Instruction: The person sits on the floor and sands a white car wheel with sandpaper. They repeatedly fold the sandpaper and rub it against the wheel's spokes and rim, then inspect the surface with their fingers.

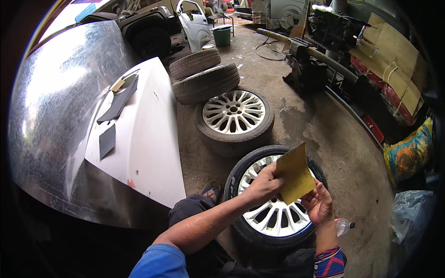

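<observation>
Blue sleeve (160,262) at the bottom leads to the left grip (266,183), pinched on the left side of the tall yellow sheet (295,178) right of centre, with the half-curled right grip (320,204), hold unclear, at its lower right.

Single fisheye view, left camera of a head-worn pair, facing down and ahead, near above the hands (269,181), floor (357,178) receding toward the top, straight edges bowed, corners dark.
</observation>
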A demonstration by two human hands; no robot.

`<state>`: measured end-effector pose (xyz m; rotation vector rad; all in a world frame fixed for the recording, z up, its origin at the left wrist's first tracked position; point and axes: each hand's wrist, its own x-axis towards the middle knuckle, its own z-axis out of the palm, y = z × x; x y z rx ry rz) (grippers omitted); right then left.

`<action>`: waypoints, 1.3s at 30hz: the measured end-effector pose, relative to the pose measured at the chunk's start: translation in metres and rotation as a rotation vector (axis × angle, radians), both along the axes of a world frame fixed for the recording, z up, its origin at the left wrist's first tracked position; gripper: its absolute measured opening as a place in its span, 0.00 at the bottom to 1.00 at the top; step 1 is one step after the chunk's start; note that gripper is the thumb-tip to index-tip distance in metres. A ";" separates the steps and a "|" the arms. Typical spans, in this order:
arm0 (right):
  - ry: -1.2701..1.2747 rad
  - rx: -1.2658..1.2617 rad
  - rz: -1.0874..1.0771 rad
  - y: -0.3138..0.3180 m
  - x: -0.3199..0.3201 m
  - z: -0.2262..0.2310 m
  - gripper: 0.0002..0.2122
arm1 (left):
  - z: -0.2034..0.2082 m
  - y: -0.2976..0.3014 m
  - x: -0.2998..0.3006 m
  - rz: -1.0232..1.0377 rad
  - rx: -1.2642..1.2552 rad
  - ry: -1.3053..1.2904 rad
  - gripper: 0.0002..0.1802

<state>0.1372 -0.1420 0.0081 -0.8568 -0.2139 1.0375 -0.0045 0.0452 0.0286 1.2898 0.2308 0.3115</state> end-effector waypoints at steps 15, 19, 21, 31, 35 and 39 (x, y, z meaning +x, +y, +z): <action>-0.029 0.097 0.074 0.002 -0.004 -0.006 0.30 | 0.003 -0.019 -0.006 -0.123 1.178 0.063 0.53; -0.116 0.052 0.026 0.001 -0.006 -0.006 0.25 | 0.000 -0.023 -0.003 -0.135 1.312 0.046 0.55; -0.076 0.027 -0.031 0.002 -0.006 -0.005 0.20 | -0.001 -0.024 -0.001 -0.156 1.338 0.037 0.54; -0.495 -0.231 -0.129 0.000 -0.008 0.001 0.09 | -0.005 -0.022 0.003 0.033 0.688 0.026 0.41; -0.598 -0.197 -0.029 0.003 -0.017 0.004 0.11 | -0.001 -0.014 0.005 -0.041 0.197 0.080 0.27; -0.602 -0.185 0.019 0.004 -0.021 0.007 0.12 | 0.002 -0.010 0.004 -0.045 0.225 0.237 0.15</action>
